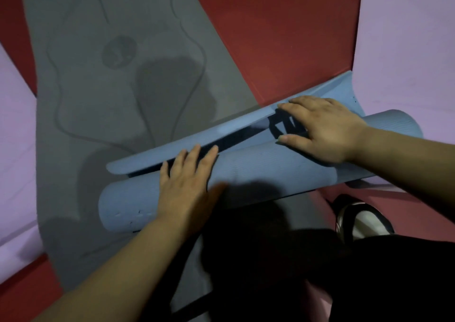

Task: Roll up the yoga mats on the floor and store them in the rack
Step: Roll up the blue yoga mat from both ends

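Hands (187, 181) (322, 127) press flat atop the rolled blue mat (258, 171).

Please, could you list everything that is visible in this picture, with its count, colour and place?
blue mat: 1, blue, almost fully rolled, across the grey mat, loose end flat beyond the roll
strap: 1, black, on the loose end, partly under the right hand
grey mat: 1, grey with a line pattern, flat under the blue mat
purple mats: 2, lilac, flat at the left edge and upper right
floor: 1, red, between the mats
shoe: 1, black and white, lower right
trousers: 1, dark, bottom right
left hand: 1, flat on the roll, fingers straight
right hand: 1, flat on the blue mat over the strap, fingers spread
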Available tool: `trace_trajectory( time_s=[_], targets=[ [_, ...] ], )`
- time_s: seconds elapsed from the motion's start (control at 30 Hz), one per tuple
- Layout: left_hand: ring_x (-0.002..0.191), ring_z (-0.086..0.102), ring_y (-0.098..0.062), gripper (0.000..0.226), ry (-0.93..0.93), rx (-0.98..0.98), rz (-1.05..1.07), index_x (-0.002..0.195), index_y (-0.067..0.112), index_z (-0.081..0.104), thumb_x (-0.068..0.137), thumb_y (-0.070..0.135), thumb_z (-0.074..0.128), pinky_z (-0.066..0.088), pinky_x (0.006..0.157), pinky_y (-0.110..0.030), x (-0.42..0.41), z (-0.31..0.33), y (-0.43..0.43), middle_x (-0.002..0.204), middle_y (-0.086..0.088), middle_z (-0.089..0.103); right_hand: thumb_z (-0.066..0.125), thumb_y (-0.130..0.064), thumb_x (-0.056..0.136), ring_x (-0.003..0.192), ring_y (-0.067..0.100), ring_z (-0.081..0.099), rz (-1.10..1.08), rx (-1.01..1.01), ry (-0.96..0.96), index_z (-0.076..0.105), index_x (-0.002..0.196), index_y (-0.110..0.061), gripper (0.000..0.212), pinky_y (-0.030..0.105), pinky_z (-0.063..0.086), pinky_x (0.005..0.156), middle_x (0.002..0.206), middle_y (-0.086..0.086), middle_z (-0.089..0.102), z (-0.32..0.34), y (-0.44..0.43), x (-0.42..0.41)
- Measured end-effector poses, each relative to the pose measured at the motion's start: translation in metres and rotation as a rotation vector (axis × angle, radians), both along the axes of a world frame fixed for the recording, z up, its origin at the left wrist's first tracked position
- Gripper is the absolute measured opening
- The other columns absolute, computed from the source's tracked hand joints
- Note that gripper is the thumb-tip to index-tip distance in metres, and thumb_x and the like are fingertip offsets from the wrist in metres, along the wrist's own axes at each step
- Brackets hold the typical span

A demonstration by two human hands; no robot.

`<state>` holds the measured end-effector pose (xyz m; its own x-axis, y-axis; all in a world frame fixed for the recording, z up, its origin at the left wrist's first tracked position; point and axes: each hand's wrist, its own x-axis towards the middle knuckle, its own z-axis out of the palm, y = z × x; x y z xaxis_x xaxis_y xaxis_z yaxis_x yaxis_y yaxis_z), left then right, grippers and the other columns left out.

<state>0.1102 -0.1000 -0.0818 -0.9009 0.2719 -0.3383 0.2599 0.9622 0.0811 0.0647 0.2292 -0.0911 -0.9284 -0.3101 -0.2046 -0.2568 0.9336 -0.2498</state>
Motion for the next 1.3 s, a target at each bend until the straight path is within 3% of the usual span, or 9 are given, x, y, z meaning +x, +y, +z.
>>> trace_trajectory(
  time_s=[0.17, 0.33, 0.47, 0.53, 0.67, 0.83, 1.0, 1.17, 1.3],
  targets=[
    [0.157, -0.007, -0.027, 0.109, -0.058, -0.057, -0.032, 0.158, 0.046, -0.008, 0.068, 0.101, 0.020, 0.000, 0.124, -0.060, -0.021, -0.002, 0.004, 0.171, 0.004, -0.006, 0.033, -0.079, 0.091, 0.138, 0.031, 0.045, -0.019, 0.006, 0.038, 0.041, 0.151, -0.023, 0.082, 0.051, 0.039, 0.112, 0.149, 0.009, 0.051, 0.004, -0.002, 0.008],
    [0.157, 0.003, -0.028, 0.105, -0.133, -0.019, -0.069, 0.158, 0.046, -0.005, 0.072, 0.101, 0.016, 0.007, 0.123, -0.063, -0.049, 0.000, 0.001, 0.171, 0.002, 0.003, 0.029, -0.084, 0.089, 0.140, 0.031, 0.043, 0.053, 0.139, 0.072, 0.034, 0.156, -0.029, 0.087, 0.052, 0.037, 0.109, 0.155, 0.007, 0.046, 0.001, -0.004, 0.033],
    [0.157, 0.003, -0.029, 0.097, -0.004, 0.003, -0.027, 0.159, 0.043, 0.001, 0.078, 0.095, 0.013, 0.002, 0.124, -0.061, -0.038, 0.001, 0.006, 0.170, -0.003, 0.005, 0.025, -0.089, 0.085, 0.141, 0.028, 0.043, 0.038, 0.129, 0.057, 0.034, 0.156, -0.030, 0.093, 0.051, 0.040, 0.108, 0.154, 0.005, 0.047, 0.002, -0.002, 0.020],
    [0.154, 0.013, -0.032, 0.094, 0.071, 0.034, -0.022, 0.159, 0.039, 0.007, 0.081, 0.088, 0.021, 0.008, 0.124, -0.061, -0.022, -0.001, 0.008, 0.167, -0.007, 0.015, 0.023, -0.091, 0.082, 0.143, 0.027, 0.041, 0.027, 0.098, 0.029, 0.032, 0.156, -0.031, 0.095, 0.050, 0.039, 0.110, 0.154, 0.003, 0.047, 0.004, -0.002, 0.012],
    [0.151, 0.021, -0.034, 0.115, 0.073, -0.078, -0.141, 0.159, 0.034, 0.005, 0.069, 0.093, 0.043, 0.016, 0.120, -0.065, -0.001, -0.015, 0.007, 0.164, -0.010, 0.021, 0.025, -0.090, 0.083, 0.141, 0.028, 0.043, 0.032, 0.110, 0.020, 0.035, 0.155, -0.031, 0.094, 0.050, 0.040, 0.109, 0.152, 0.004, 0.048, 0.006, -0.005, 0.005],
    [0.142, 0.031, -0.027, 0.120, 0.093, -0.004, -0.109, 0.156, 0.038, 0.012, 0.059, 0.095, 0.055, 0.019, 0.120, -0.057, -0.030, -0.011, 0.008, 0.155, -0.002, 0.030, 0.048, -0.087, 0.076, 0.140, 0.036, 0.041, 0.061, 0.152, 0.144, 0.037, 0.155, -0.022, 0.103, 0.056, 0.029, 0.114, 0.152, 0.014, 0.044, -0.002, -0.006, 0.034],
    [0.139, 0.023, -0.028, 0.132, 0.114, -0.025, -0.122, 0.157, 0.038, 0.006, 0.051, 0.096, 0.061, 0.017, 0.121, -0.058, -0.036, -0.007, 0.008, 0.151, -0.005, 0.024, 0.074, -0.080, 0.059, 0.132, 0.043, 0.043, 0.091, 0.202, 0.186, 0.036, 0.156, -0.022, 0.119, 0.059, 0.027, 0.113, 0.146, 0.020, 0.044, -0.002, -0.007, 0.031],
    [0.135, 0.031, -0.027, 0.128, 0.091, -0.055, -0.151, 0.156, 0.042, 0.007, 0.053, 0.094, 0.061, 0.025, 0.114, -0.051, -0.049, -0.009, 0.005, 0.146, -0.002, 0.030, 0.074, -0.082, 0.056, 0.118, 0.040, 0.050, 0.130, 0.213, 0.201, 0.030, 0.159, -0.028, 0.124, 0.055, 0.036, 0.104, 0.137, 0.017, 0.049, -0.002, -0.006, 0.016],
    [0.118, 0.038, -0.025, 0.122, 0.059, -0.072, -0.225, 0.158, 0.040, 0.013, 0.056, 0.099, 0.044, 0.038, 0.103, -0.047, -0.069, -0.002, 0.002, 0.133, 0.000, 0.038, 0.066, -0.088, 0.060, 0.115, 0.036, 0.051, 0.175, 0.196, 0.174, 0.026, 0.159, -0.032, 0.120, 0.052, 0.043, 0.098, 0.132, 0.011, 0.053, 0.004, -0.001, -0.002]
  ],
)
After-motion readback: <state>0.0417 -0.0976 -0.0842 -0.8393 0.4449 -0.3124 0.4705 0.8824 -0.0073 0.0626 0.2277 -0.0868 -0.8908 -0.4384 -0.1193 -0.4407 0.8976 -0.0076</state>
